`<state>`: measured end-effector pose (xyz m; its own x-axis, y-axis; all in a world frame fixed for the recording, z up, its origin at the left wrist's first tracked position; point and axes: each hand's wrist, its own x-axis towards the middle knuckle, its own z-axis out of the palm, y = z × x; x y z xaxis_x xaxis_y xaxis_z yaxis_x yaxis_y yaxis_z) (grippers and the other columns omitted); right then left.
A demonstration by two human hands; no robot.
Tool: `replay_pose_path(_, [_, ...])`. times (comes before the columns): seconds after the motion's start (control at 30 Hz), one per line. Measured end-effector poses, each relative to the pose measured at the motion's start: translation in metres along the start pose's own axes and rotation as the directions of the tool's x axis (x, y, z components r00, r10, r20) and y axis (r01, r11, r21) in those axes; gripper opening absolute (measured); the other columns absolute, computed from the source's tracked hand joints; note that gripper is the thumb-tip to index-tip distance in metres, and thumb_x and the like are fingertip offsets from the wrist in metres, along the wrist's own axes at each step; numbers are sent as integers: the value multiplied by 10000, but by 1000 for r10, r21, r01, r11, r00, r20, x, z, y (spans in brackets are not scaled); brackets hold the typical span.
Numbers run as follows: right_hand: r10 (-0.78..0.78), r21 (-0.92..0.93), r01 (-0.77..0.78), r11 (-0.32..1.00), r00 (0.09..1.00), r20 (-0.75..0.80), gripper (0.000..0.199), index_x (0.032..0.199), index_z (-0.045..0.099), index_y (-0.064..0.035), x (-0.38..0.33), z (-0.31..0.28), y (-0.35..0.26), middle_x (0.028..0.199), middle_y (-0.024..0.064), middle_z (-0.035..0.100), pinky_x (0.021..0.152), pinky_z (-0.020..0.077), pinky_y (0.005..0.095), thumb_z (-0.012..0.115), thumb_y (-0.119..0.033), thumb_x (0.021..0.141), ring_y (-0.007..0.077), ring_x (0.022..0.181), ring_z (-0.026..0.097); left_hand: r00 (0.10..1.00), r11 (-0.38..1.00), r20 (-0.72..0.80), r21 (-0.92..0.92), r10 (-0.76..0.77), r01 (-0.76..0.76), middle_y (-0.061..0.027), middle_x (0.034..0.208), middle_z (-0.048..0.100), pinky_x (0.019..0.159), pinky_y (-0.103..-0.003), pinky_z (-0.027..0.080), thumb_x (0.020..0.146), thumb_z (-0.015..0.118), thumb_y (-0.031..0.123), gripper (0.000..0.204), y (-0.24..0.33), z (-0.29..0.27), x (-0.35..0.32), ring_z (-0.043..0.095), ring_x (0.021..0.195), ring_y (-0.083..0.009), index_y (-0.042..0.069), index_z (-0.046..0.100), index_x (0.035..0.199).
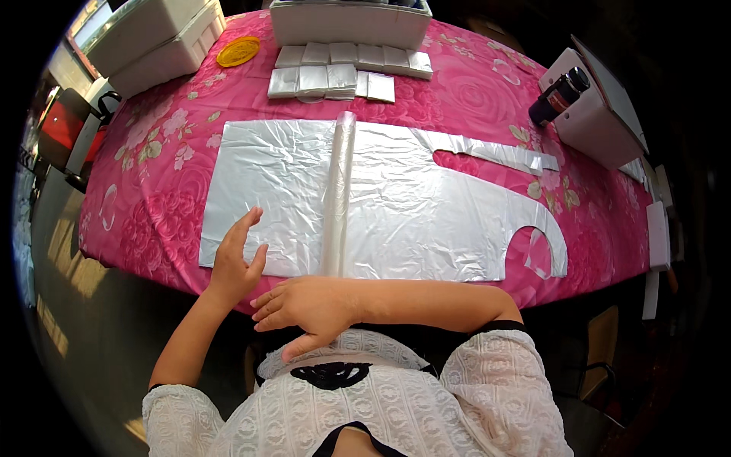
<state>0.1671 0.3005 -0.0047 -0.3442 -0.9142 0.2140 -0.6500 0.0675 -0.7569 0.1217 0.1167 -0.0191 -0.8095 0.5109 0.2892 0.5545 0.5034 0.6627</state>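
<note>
A shiny silver-white plastic sheet [419, 206], apron-like in outline with a curved side, a long strap and a loop at its right end, lies spread on the table. Across it, from far to near, runs a narrow translucent film roll [339, 194]. My left hand [238, 255] is over the sheet's near left corner, fingers stretched and thumb apart, holding nothing; whether it touches the film I cannot tell. My right hand [312, 308] is at the table's near edge, just below the roll's near end, fingers extended and empty. The right forearm lies along the sheet's near edge.
Folded silver packets [327, 80] sit in rows beyond the sheet, before a white foam box [350, 27]. More foam boxes [160, 46] and a yellow lid-like disc [238, 52] stand far left. At right are a dark bottle [560, 95] and a white box [598, 114]. A pink floral cloth [152, 175] covers the table.
</note>
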Motion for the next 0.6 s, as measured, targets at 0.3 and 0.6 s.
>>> replay_pose_path(0.3, [213,-509,-347,788,929,-303,616,1337,337,-70,-13,-27,83,1393,134,319,1058,218,452,486,-421,853,315,1303,267,922,885,52,-262,-384,384,-170,1176,536,874,-320,446,747,588,-8,514,-21,-30,-106,583,999,-247,-29,425,1234])
replay_pose_path(0.6, [22,-556,-90,826,992,-128,640,1295,412,-61,93,-31,133,1339,117,402,1071,189,467,430,-517,846,308,1280,313,729,740,153,256,-667,623,-231,1044,558,796,-407,458,711,690,401,880,-6,-36,-79,569,940,-351,-85,239,1290])
